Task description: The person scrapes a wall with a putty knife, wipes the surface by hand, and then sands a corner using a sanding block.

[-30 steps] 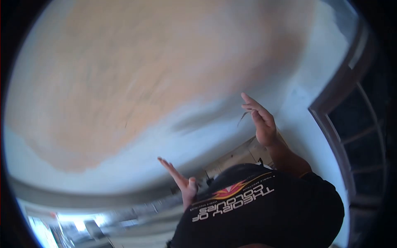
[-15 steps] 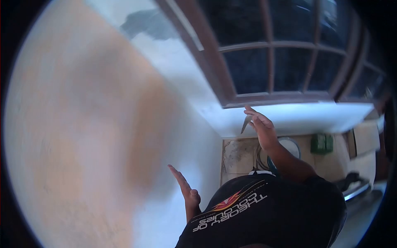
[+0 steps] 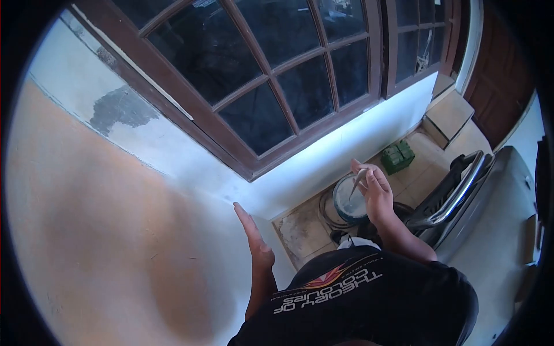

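Note:
My left hand [image 3: 251,233] is raised at the pale wall [image 3: 190,242], its fingers stretched out and nothing in it. To the right, my right hand [image 3: 374,187] holds a small pointed tool [image 3: 356,185], perhaps a scraper, with its thin tip down. Behind that hand, a round bucket [image 3: 346,205] with a whitish top stands on the tiled floor. Whether my left palm touches the wall cannot be made out.
A brown-framed window [image 3: 271,75] spans the upper middle. A green box [image 3: 397,157] sits on the floor beyond the bucket. At the right are a chrome rail [image 3: 456,199], a large grey object [image 3: 490,213], a step [image 3: 450,115] and a brown door [image 3: 502,75].
The view has turned to the right, showing more of the window, door and grey object. My right hand still holds the tool, now seen in front of the bucket.

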The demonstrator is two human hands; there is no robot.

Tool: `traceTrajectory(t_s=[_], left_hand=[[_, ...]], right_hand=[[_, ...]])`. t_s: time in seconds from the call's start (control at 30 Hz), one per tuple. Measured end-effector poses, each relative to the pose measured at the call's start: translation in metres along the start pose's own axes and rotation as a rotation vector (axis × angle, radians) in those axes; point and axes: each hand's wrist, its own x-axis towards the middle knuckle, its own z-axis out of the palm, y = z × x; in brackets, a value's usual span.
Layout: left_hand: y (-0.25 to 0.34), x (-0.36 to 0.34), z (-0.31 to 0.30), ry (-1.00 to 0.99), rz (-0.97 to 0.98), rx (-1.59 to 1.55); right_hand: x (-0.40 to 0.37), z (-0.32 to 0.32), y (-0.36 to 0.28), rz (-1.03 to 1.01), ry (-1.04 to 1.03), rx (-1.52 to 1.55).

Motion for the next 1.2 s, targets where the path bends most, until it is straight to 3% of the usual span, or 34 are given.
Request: traceTrajectory(t_s=[0.13,0.27,0.5,0.67,0.73,0.87,1.0,1.2], left_hand=[[0.009,-0.028,-0.011,-0.029,-0.099,0.043],[0.010,-0.070,-0.051,0.042,-0.189,0.164],[0.064,-0.191,-0.059,0.570,-0.264,0.385],[0.092,-0.259,-0.007,0.937,-0.345,0.459],[0.091,-0.285,0.019,1.062,-0.354,0.467],[0.076,-0.289,0.040,1.209,-0.395,0.519],[0.081,-0.283,0.048,1.225,-0.388,0.478],[0.090,-0.275,0.025,1.024,-0.429,0.450]], right_hand=[[0.005,0.011,0.005,0.045,-0.065,-0.032],[0.027,0.049,0.032,0.165,-0.307,-0.061],[0.013,0.152,0.078,0.482,-0.882,0.008],[-0.024,0.196,0.115,0.672,-1.293,-0.044],[-0.043,0.200,0.126,0.783,-1.394,-0.036],[-0.049,0.221,0.150,0.812,-1.565,-0.079],[-0.064,0.231,0.154,0.820,-1.614,-0.071],[-0.069,0.232,0.167,1.085,-1.330,-0.041]])
